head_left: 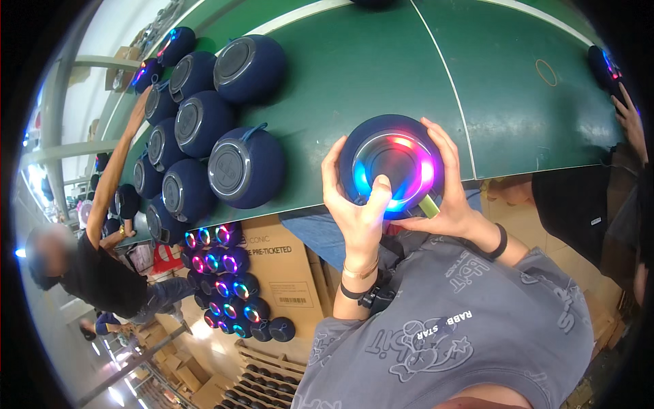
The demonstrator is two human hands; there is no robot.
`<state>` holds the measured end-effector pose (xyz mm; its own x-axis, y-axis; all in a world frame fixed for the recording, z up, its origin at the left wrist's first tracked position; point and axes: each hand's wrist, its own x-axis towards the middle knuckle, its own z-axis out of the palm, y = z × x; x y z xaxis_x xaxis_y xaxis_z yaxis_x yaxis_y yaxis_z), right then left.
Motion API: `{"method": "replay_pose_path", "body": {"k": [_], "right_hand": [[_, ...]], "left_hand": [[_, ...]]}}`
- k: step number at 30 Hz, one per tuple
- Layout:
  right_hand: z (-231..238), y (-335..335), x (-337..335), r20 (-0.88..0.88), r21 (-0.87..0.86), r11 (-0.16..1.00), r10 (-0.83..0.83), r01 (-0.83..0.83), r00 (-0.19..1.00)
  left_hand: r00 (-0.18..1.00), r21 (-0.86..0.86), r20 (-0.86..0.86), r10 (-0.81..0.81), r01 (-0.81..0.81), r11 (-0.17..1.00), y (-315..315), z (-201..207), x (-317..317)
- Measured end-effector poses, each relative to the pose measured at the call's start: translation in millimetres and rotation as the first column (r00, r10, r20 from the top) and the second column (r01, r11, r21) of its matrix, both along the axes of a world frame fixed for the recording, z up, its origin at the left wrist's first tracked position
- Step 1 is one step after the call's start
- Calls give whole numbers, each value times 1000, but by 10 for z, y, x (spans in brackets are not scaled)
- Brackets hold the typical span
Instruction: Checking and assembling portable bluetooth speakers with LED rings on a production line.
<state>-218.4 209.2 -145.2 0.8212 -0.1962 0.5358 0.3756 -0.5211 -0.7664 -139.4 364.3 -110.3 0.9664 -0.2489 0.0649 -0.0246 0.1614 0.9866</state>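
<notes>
Between my two hands is a round, dark blue portable speaker [394,167], its face tilted up toward me. A ring on that face glows blue, pink, purple and orange. My left hand [355,211] wraps the speaker's left side, its thumb pressed on the lower part of the face. Around the right side and lower edge curls my right hand [451,194]. A short yellow-green tab or strap [429,206] sticks out by the right palm. The fingers beneath the speaker are hidden.
Several unlit speakers [245,167] stand on the green table [354,61] to the left. A co-worker [102,266] reaches over them at the far left. Another person's hand [630,116] touches a lit speaker [605,65] at right. More lit speakers [223,285] sit below, beside a cardboard box [289,273].
</notes>
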Motion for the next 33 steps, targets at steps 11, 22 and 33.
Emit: {"method": "replay_pose_path", "body": {"k": [11,22,33], "right_hand": [[-77,7,18,38,29,999,14,-15,999],[-82,11,27,69,-10,1000,4,-4,998],[-53,-21,13,57,4,1000,28,-28,998]], "left_hand": [[1000,-27,14,21,-21,999,-18,-24,-9],[1000,-44,10,30,-29,999,-13,-25,-32],[999,-45,1,37,-37,998,-9,-14,-48]]}}
